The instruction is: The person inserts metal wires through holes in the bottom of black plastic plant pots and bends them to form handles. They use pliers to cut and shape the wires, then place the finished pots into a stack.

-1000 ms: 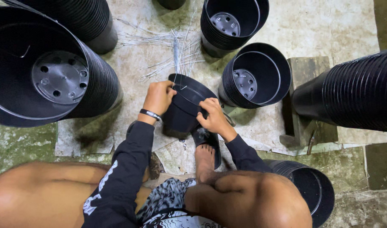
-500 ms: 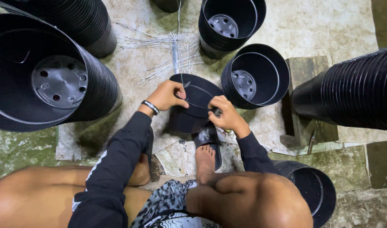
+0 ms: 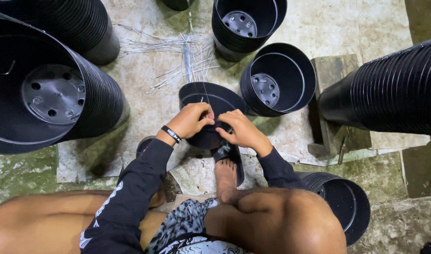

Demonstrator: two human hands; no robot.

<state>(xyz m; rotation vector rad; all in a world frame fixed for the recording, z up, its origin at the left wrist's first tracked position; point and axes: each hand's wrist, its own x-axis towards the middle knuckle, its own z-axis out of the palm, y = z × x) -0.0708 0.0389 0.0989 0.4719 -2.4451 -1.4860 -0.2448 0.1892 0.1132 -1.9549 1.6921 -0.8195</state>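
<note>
In the head view, the person is crouching over a pale mat [image 3: 145,108] on the floor, working with both hands on one black plastic pot [image 3: 210,101] that is lying tilted near the middle of the mat, just in front of a sandalled foot [image 3: 227,164]. The left hand [image 3: 189,120] is pinching down at the pot's near rim, its grip narrow and closed on the rim together with a thin wire [image 3: 202,91] running up across the pot's mouth. The right hand [image 3: 241,130] is pressing against the same rim just beside it, fingers curled tight on the edge; whether it is also holding wire I cannot tell. A black wristband [image 3: 171,134] is sitting on the left wrist.

One loose bundle of thin wires [image 3: 187,56] is lying spread toward the mat's far edge. Around the mat, six stacks of black pots are showing: one large stack [image 3: 51,94] at the left edge, one [image 3: 83,23] at the far left corner, two upright [image 3: 248,23] [image 3: 279,80] beyond the hands, one lying sideways [image 3: 394,89] at the right over a wooden block [image 3: 337,75], and one [image 3: 342,202] at the near right by the knee
</note>
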